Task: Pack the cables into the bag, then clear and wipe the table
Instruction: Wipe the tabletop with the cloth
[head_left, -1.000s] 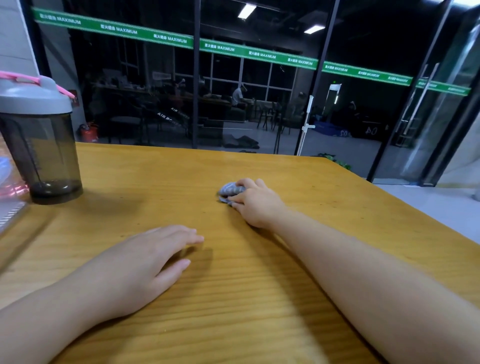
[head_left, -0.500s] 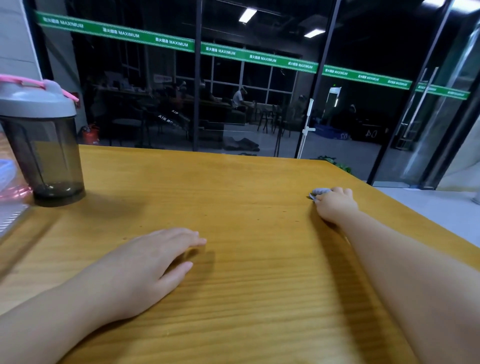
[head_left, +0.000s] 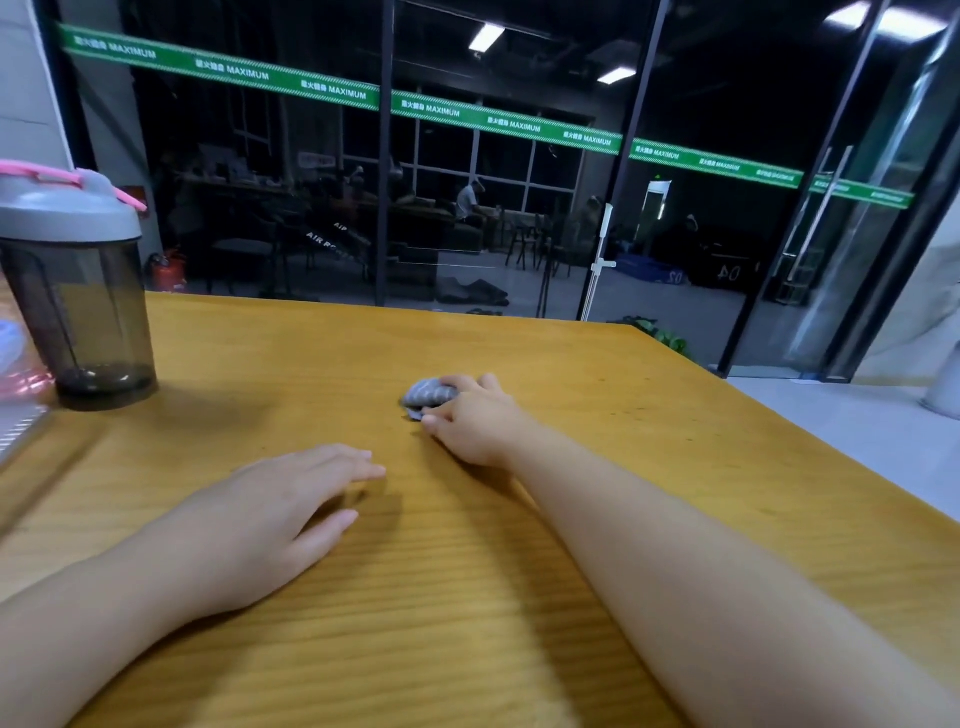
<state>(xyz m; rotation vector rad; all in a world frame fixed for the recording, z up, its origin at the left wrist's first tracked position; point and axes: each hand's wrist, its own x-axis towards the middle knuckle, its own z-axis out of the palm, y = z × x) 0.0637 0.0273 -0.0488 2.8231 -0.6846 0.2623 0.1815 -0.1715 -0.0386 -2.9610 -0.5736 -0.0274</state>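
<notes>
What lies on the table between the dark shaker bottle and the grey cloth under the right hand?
Only bare wooden table: the head view shows nothing between the bottle and the cloth.

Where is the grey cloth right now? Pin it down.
In the head view the grey cloth lies bunched on the wooden table near its middle, under the fingers of the right hand, beyond the flat left hand and right of the shaker bottle.

Light: you work under bright, even overhead light on the bench (head_left: 519, 597).
Background: dark behind the glass wall (head_left: 519, 208), with ceiling lamps (head_left: 485, 37) glowing.
Shadows: soft ones lie under your left hand (head_left: 270, 519) and right forearm.
Distortion: wide-angle bending curves the frame edges.
Blur: slight softness low down.
</notes>
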